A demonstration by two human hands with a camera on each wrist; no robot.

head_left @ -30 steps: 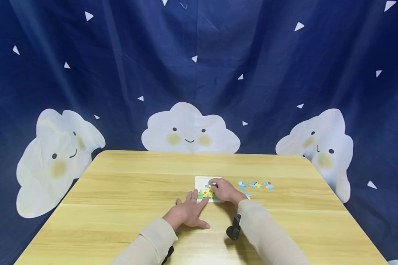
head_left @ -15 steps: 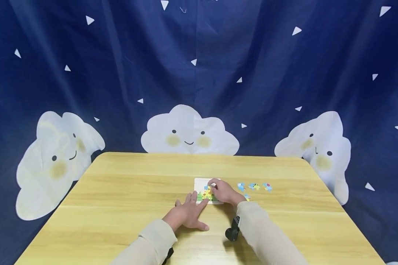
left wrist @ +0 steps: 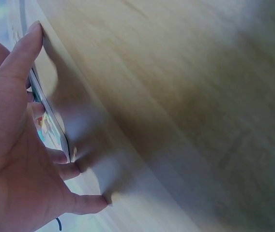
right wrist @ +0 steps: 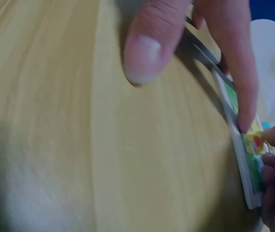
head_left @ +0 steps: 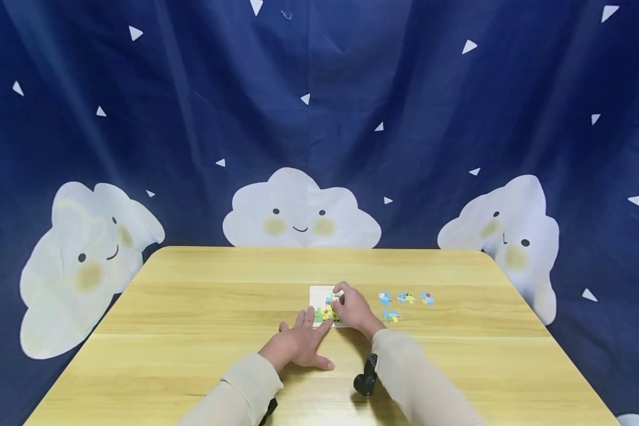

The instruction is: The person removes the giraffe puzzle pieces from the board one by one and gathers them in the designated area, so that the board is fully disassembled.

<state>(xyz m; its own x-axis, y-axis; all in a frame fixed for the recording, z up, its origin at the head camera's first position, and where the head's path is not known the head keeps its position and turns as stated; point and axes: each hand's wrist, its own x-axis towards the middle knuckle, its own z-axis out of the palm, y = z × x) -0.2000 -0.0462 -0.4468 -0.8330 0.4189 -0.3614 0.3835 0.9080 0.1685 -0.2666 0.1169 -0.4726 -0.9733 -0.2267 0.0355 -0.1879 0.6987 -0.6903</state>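
Two bare hands are working around one small puzzle board (head_left: 318, 296), which lies on the wooden table (head_left: 191, 355) roughly in the middle of the scene, more or less between the two sets of fingers. The left hand (head_left: 298, 345) is fanned out palm down just off the board's near left corner: index tip on the board's near edge, middle finger reaching over that corner, little finger off to the left, thumb sticking out right along the near side. No grip in that one at all, fingers pretty much straight and holding nothing.

The right hand (head_left: 354, 307) comes in from the right, wrist bent so the fingers aim left, thumb and index arched over the yellow giraffe picture (head_left: 328, 313). In the right wrist view one of its fingertips touches the yellow part with a red spot, with the other fingers tucked in. Can't honestly tell if it's pinching a piece or only touching it.

Both cream sleeves (head_left: 415, 376) slant in from the near side. A few loose pieces (head_left: 385, 298) lie just right of the right hand.
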